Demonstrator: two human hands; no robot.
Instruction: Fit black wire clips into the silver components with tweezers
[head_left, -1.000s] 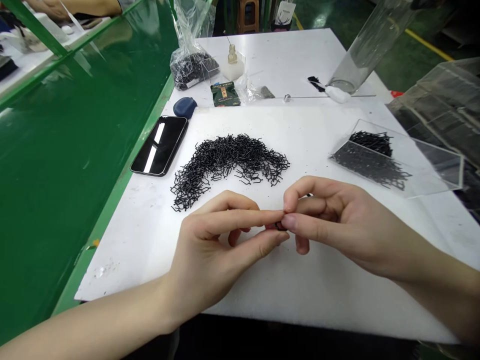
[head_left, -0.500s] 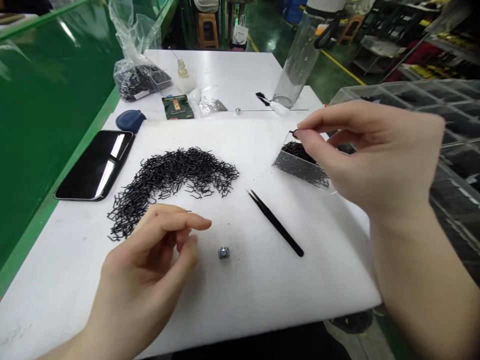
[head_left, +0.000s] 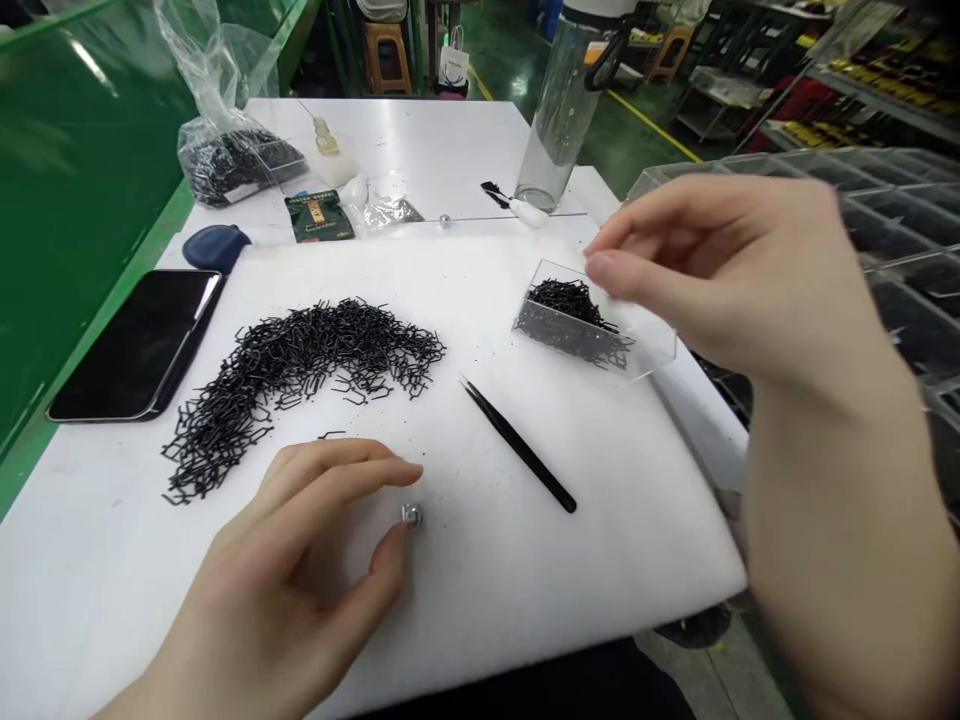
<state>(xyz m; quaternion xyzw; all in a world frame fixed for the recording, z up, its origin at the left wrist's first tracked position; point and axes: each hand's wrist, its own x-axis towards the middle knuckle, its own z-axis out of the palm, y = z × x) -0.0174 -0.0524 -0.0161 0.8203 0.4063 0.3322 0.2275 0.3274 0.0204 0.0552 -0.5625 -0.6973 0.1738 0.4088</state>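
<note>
My left hand rests low on the white foam pad, fingers loosely curled and apart. A small silver metal piece lies on the pad between its thumb tip and index finger, close to both. A pile of black wire clips spreads just beyond that hand. My right hand is raised over a clear plastic tray that holds more black clips. Its thumb and index finger are pinched together; motion blur hides whatever is between them. Black tweezers lie on the pad between my hands.
A black phone and a blue case lie at the left, by the green conveyor. A plastic bag of clips, a green packet and a clear bottle stand at the back. Clear compartment trays sit at the right.
My hands came apart from a joined pinch. The right hand rose with a black clip to above the clear tray; the left dropped toward the silver piece. The view shifted right.
</note>
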